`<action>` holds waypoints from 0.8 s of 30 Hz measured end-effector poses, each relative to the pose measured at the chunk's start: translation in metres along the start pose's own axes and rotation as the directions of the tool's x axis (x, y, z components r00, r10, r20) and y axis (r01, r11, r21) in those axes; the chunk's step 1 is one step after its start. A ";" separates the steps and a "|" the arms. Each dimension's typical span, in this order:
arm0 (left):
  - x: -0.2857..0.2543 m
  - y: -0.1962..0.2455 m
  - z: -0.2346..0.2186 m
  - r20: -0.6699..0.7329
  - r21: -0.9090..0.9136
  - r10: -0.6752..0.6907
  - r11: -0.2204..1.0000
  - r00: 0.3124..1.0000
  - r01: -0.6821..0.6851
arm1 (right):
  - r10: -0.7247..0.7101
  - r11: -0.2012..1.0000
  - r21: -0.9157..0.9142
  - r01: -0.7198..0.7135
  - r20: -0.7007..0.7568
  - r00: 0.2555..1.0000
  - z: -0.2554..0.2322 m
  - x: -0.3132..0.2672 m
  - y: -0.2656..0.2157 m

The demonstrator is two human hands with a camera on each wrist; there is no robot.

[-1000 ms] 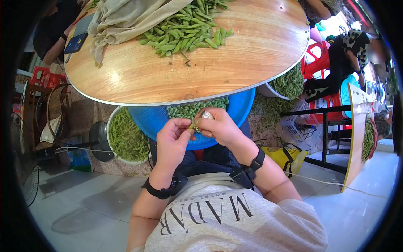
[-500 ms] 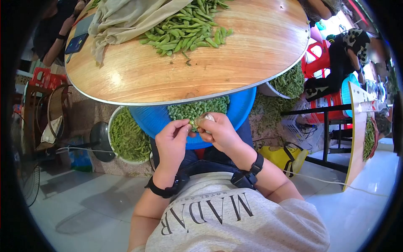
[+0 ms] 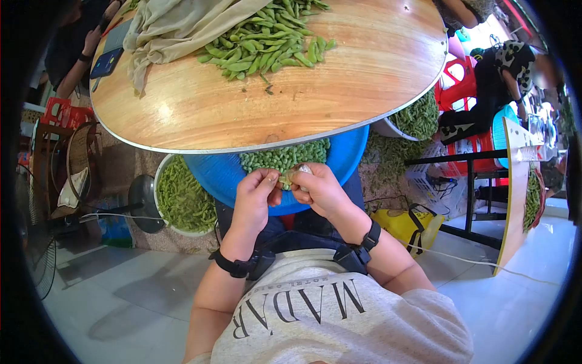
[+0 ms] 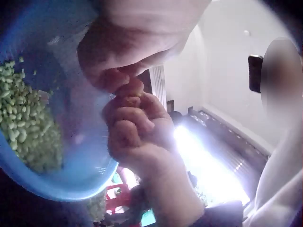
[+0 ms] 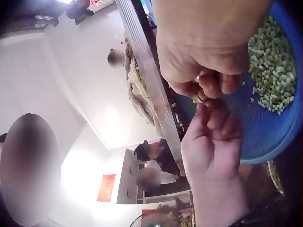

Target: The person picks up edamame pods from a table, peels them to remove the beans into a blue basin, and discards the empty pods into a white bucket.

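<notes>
An edamame pod is pinched between my two hands over the blue basin. My left hand grips one end with thumb and forefinger. From the other side my right hand pinches it, the fingers curled; something silvery-white covers part of a digit. In the right wrist view a yellowish-green bit of the pod shows between the fingertips. Shelled green beans lie in the basin below, partly hidden by the table edge; the left wrist view shows the beans heaped to one side.
Edamame pods are piled on the wooden table beside a beige cloth and a phone. Tubs of pods stand left and right of the basin. A yellow bag sits right. Other people are around.
My hands stay over the basin, shifting only slightly. The left fingers have turned and drawn closer to the right hand, and the pod shows more openly between the fingertips.
</notes>
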State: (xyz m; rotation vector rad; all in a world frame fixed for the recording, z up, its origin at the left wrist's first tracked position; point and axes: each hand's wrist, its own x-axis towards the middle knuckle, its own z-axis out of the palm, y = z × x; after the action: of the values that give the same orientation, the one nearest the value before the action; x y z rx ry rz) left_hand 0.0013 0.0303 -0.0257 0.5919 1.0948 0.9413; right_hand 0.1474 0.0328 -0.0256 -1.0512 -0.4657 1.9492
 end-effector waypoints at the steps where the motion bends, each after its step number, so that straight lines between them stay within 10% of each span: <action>1: 0.001 -0.002 0.003 -0.012 0.068 0.028 0.997 1.000 -0.027 | -0.013 1.000 -0.016 0.013 0.000 1.000 -0.001 0.001 0.001; 24: 0.036 0.002 -0.007 -0.083 0.547 0.163 0.832 0.983 -0.092 | -0.411 0.753 -0.651 0.093 -0.355 0.840 -0.081 -0.050 -0.071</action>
State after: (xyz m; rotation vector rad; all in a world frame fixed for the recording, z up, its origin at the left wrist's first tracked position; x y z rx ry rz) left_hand -0.0005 0.0621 -0.0440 1.0945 1.4660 0.7840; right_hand 0.2629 0.0266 -0.0016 -1.7251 -0.9436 1.2154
